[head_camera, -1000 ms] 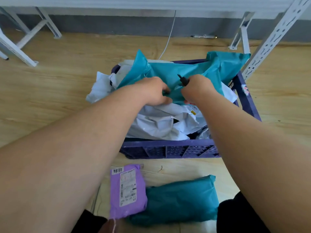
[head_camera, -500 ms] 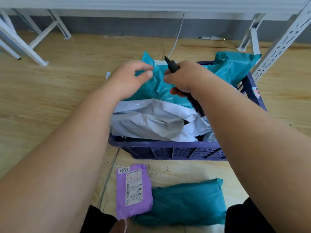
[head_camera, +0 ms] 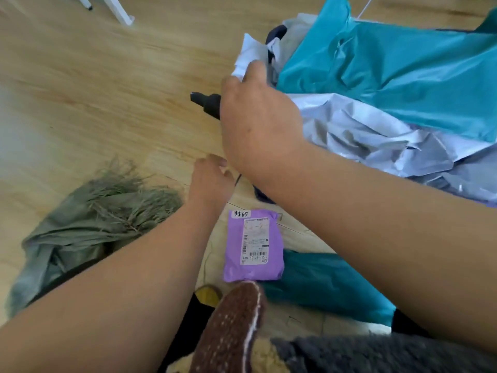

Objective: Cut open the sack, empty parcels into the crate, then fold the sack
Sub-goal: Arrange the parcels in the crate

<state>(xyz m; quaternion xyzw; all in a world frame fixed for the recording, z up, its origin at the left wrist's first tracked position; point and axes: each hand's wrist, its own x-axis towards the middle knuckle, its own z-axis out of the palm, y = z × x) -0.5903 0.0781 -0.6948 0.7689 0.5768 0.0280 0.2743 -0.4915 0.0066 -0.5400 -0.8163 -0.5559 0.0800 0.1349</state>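
Note:
My right hand (head_camera: 258,122) grips a black cutter (head_camera: 205,103) whose tip points left over the wooden floor. My left hand (head_camera: 211,179) hovers below it with fingers relaxed, holding nothing. The grey-green woven sack (head_camera: 88,224) lies crumpled on the floor at the left, frayed at its cut end. At the right, teal parcels (head_camera: 390,74) and white-grey parcels (head_camera: 376,138) are heaped in the purple crate (head_camera: 265,196), which is almost wholly hidden beneath them. A purple labelled parcel (head_camera: 254,246) and a teal parcel (head_camera: 328,286) lie on the floor near me.
White metal frame legs (head_camera: 121,12) stand at the top left. A white cable (head_camera: 364,9) runs behind the crate. A brown knitted slipper (head_camera: 231,329) and grey fleece (head_camera: 376,354) fill the bottom edge. Bare wooden floor (head_camera: 94,90) spreads to the left.
The view has swung left and down. Both hands left the teal parcel on the crate; my right hand carried the cutter left of the crate and my left hand dropped toward the floor.

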